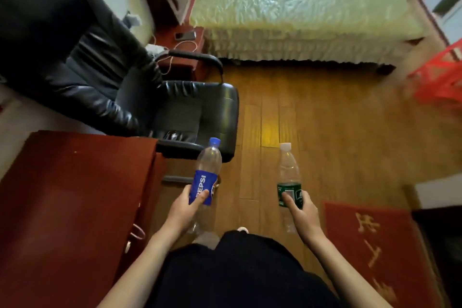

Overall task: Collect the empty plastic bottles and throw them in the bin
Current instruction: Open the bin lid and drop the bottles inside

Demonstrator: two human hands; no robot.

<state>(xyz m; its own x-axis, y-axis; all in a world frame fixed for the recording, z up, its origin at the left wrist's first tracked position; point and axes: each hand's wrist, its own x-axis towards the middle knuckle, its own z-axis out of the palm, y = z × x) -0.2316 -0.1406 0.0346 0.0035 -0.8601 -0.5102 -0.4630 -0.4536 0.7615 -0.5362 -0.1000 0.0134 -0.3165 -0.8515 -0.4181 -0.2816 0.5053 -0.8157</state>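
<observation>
My left hand (186,207) grips a clear empty Pepsi bottle (206,170) with a blue label and blue cap, held upright and tilted slightly away over the wooden floor. In my right hand (303,210) is a second clear empty bottle (288,172) with a green label and a white cap, also upright. Both hands wrap the bottles at label height, thumbs on the front. A red lattice plastic basket (440,75) shows blurred at the right edge.
A black leather office chair (175,107) stands ahead on the left, beside a dark red wooden desk (75,195). A bed with a pale cover (300,7) fills the far side. A red doormat (375,245) lies at lower right. Wooden floor (325,120) stretches between.
</observation>
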